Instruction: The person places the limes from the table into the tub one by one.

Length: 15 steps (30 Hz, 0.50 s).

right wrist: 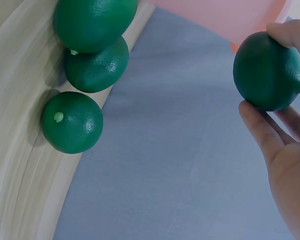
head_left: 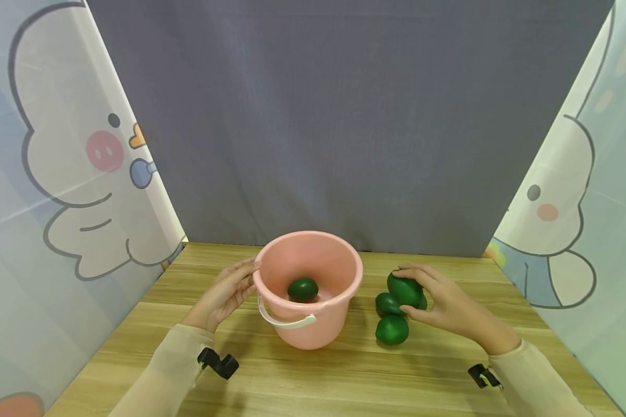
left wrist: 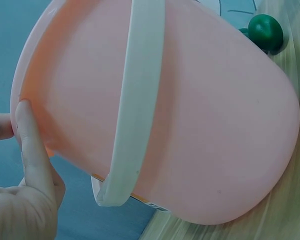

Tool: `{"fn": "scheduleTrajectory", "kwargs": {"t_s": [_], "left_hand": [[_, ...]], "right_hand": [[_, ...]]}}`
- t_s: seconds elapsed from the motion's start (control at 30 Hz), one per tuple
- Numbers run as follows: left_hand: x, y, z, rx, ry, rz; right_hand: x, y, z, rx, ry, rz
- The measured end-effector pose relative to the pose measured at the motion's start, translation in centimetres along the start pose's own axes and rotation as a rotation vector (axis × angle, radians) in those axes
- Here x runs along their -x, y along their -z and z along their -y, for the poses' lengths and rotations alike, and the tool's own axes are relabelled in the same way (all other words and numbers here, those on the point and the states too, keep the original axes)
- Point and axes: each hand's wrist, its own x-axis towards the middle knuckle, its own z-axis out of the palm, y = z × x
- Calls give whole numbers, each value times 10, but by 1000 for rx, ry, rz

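Note:
A pink bucket [head_left: 313, 327] stands upright on the table, its white handle [head_left: 287, 323] hanging down at the near side. My left hand [head_left: 226, 295] pinches the bucket's left rim between thumb and fingers; the left wrist view shows digits on both sides of the rim. One dark green, glossy lime [head_left: 302, 289] lies inside on the bottom. To the right of the bucket, my right hand [head_left: 443, 298] grips another lime [right wrist: 267, 72] between thumb and fingertips, raised off the table. Below it several more limes [head_left: 392, 330] rest close together, one partly hidden by the held fruit.
The wood-grain table [head_left: 302, 385] ends at a grey cloth backdrop [head_left: 334, 127]. Printed cartoon curtains [head_left: 73, 191] flank it on both sides. A black camera mount [head_left: 218, 363] is strapped to the left wrist, with another mount [head_left: 483, 376] on the right.

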Motion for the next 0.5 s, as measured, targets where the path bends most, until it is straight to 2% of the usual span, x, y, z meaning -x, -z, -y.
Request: {"fn": "scheduleTrajectory", "kwargs": {"t_s": [0.5], "left_hand": [[-1,-1,0,14,13,-9]], "right_hand": [[-7,1,2,16,-7,-29]]}}
